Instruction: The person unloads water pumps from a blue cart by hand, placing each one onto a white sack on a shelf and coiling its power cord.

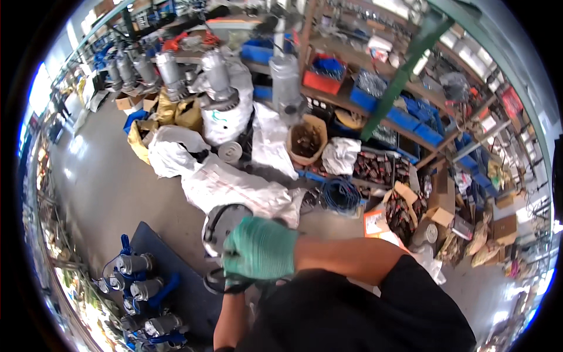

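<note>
In front of my chest, my right hand point(262, 249), in a ribbed green glove, has its fingers curled closed; what they hold is hidden. Just below it is my left hand point(233, 280), mostly covered by the right hand and a black loop point(214, 283), so its fingers do not show. Right beyond both hands is a round grey metal piece point(221, 233) with a dark curved part along its top. The right glove overlaps its near edge, and I cannot tell whether they touch.
Large white sacks point(229, 186) lie on the floor ahead. At the lower left, several metal pumps point(146, 288) with blue parts stand on a dark platform point(170, 258). Shelves with blue bins point(366, 94), a cardboard drum point(306, 157) and open boxes point(443, 196) line the right side.
</note>
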`<state>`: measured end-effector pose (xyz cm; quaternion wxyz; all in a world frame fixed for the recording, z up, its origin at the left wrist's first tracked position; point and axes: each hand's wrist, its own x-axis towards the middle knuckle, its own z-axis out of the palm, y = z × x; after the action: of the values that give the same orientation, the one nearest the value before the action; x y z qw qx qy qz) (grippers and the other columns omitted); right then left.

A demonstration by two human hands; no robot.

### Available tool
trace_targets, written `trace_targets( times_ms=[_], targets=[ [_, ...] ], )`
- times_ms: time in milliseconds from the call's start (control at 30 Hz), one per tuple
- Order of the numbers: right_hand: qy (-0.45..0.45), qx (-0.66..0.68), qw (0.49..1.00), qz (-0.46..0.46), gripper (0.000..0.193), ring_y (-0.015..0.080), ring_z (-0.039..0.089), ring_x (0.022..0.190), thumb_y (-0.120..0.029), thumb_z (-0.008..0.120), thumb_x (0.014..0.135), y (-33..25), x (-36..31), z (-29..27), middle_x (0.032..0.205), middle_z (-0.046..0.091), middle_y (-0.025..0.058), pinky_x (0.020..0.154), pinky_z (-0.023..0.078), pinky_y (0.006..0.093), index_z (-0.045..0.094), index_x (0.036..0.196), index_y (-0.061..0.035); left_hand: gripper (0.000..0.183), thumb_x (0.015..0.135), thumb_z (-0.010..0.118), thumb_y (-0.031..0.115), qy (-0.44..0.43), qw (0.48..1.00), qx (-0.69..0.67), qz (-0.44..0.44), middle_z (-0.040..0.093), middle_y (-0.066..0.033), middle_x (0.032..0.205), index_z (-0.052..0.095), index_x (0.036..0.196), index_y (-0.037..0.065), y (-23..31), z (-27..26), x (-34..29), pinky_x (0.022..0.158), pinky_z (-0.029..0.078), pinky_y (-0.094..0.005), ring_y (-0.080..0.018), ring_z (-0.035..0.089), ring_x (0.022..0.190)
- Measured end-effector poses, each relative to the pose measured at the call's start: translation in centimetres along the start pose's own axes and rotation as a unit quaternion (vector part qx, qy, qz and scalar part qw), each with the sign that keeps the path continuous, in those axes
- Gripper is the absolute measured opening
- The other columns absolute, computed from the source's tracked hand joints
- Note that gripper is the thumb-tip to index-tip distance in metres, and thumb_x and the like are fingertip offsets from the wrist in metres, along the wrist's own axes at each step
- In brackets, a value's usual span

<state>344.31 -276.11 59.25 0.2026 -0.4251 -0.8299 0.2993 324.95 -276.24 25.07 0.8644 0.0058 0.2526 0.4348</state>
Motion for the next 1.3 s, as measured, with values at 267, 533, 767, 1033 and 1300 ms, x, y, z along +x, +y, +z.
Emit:
trace_targets(
  times_ms=[267, 533, 767, 1033, 1300],
  targets=[
    [0.183, -0.123, 0.963, 0.154, 0.035, 0.0327, 0.069, 0.065, -0.028, 0.061, 0.095, 10.9, -11.3, -9.2, 0.073, 0.067, 0.0179, 0.066, 0.056, 0.0453, 0.069, 0.072, -0.0032, 0.079, 0.101, 0.026, 0.068, -0.027, 0.995, 0.036, -0.087, 0.044, -0.0147, 0.156, 0.037, 0.156, 0.012, -12.1, 8.1, 8.9, 0.117, 0.038, -0.0534, -0.0344, 0.045, 0.140],
    [0.296, 0.006, 0.950, 0.096, 0.024, 0.0335, 0.060, 0.102, -0.009, 0.066, 0.093, 17.5, -17.7, -14.1, 0.106, 0.054, 0.0172, 0.089, 0.050, 0.0406, 0.048, 0.106, -0.0031, 0.084, 0.100, 0.019, 0.072, -0.078, 0.987, 0.049, -0.128, 0.039, -0.0145, 0.161, 0.032, 0.160, 0.014, -20.1, 11.7, 15.7, 0.120, 0.036, -0.0554, -0.0355, 0.041, 0.145],
    [0.429, 0.326, 0.836, 0.103, 0.025, 0.0151, 0.064, 0.095, -0.019, 0.069, 0.099, 23.3, -20.8, -15.9, 0.115, 0.066, 0.0096, 0.088, 0.054, 0.0308, 0.050, 0.108, -0.0052, 0.084, 0.099, 0.025, 0.071, -0.120, 0.961, 0.012, -0.247, 0.042, -0.0151, 0.159, 0.033, 0.160, 0.013, -20.7, 22.6, 17.2, 0.119, 0.035, -0.0562, -0.0369, 0.041, 0.145],
    [0.543, 0.455, 0.704, 0.052, 0.048, 0.0196, 0.063, 0.106, -0.002, 0.054, 0.085, 30.9, -22.8, -18.0, 0.116, 0.058, 0.0096, 0.093, 0.052, 0.0320, 0.048, 0.132, -0.0035, 0.071, 0.089, 0.066, 0.044, -0.130, 0.897, 0.414, -0.087, 0.054, -0.0110, 0.142, 0.041, 0.149, 0.015, -23.8, 24.3, 20.9, 0.107, 0.047, -0.0537, -0.0341, 0.050, 0.132],
    [0.543, 0.461, 0.690, 0.127, 0.057, 0.0091, 0.056, 0.092, 0.000, 0.050, 0.081, 40.7, -22.6, -23.8, 0.117, 0.062, 0.0034, 0.079, 0.048, 0.0213, 0.050, 0.137, -0.0105, 0.070, 0.083, 0.072, 0.044, -0.183, 0.718, 0.671, 0.013, 0.061, -0.0111, 0.134, 0.050, 0.141, 0.012, -26.5, 32.4, 27.2, 0.103, 0.050, -0.0490, -0.0318, 0.060, 0.120]
  ],
)
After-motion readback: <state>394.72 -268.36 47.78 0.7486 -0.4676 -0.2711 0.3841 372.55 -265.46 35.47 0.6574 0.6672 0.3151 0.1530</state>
